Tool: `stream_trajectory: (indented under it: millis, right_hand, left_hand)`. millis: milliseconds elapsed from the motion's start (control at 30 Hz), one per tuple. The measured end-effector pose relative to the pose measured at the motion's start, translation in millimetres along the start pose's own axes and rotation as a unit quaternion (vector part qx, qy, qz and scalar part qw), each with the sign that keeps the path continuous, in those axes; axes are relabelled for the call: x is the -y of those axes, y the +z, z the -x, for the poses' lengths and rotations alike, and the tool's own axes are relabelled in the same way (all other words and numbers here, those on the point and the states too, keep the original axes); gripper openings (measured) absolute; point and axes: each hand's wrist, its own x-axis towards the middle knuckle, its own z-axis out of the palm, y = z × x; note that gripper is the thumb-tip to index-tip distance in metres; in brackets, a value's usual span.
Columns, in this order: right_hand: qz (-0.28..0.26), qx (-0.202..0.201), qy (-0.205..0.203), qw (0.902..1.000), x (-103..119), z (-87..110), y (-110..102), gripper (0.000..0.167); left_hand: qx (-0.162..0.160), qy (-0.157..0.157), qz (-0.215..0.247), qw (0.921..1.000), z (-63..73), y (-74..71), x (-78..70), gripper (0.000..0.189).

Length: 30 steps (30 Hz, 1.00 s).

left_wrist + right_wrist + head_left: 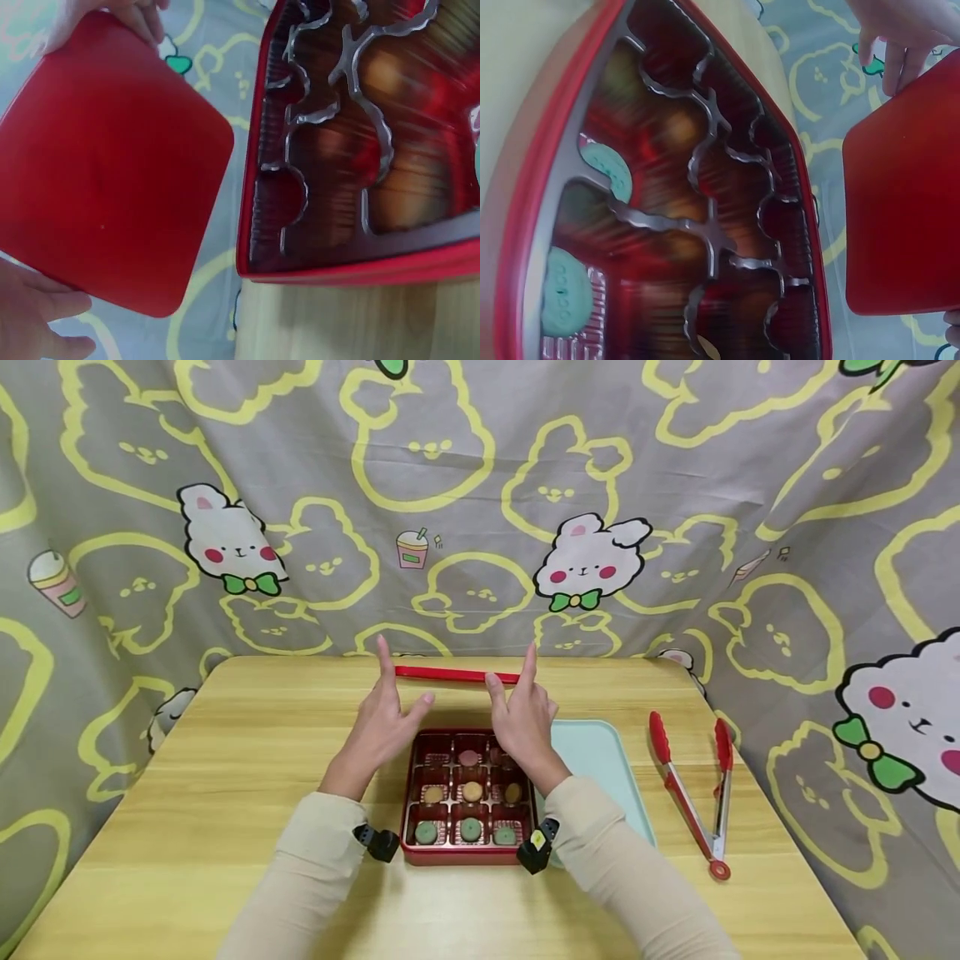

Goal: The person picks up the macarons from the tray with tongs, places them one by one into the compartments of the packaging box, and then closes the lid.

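Observation:
A thin red lid (450, 674) spans the gap between both hands above the far part of the table, edge-on in the head view. The left hand (378, 722) holds its left end, and the right hand (525, 722) grips the right end; both index fingers point up. In the wrist views, the broad face of the lid (112, 165) shows beside the box. Under and in front of the hands stands a red divided box (468, 857). Its compartments carry small round macaron-like sweets: green (470, 829), yellowish (472, 792) and pink (468, 757). The right hand covers the far right corner.
A pale blue tray (600, 752) lies right of the box, partly under the right forearm. Farther right, red-tipped tongs (690, 810) lie spread on the wooden table (225, 777). A patterned curtain (465, 468) hangs behind the table and along its sides.

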Motion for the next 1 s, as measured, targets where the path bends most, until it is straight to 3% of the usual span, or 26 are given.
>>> stream_trajectory:
  millis: [367, 633, 1000]
  right_hand:
    - [0.030, -0.023, 0.004, 0.9993, 1, -8.4, -5, 0.084]
    - [0.075, -0.018, -0.026, 0.9967, 0, -8.0, -6, 0.084]
    - [0.204, -0.013, -0.080, 0.9757, 6, -22.2, -21, 0.082]
  left_hand:
    - [-0.029, 0.014, -0.051, 0.9982, -6.9, 6.6, -12.0, 0.095]
    - [-0.065, 0.019, -0.129, 0.9893, -17.8, 6.8, -21.4, 0.092]
    - [-0.049, 0.031, -0.207, 0.9767, -28.9, 8.9, -28.0, 0.079]
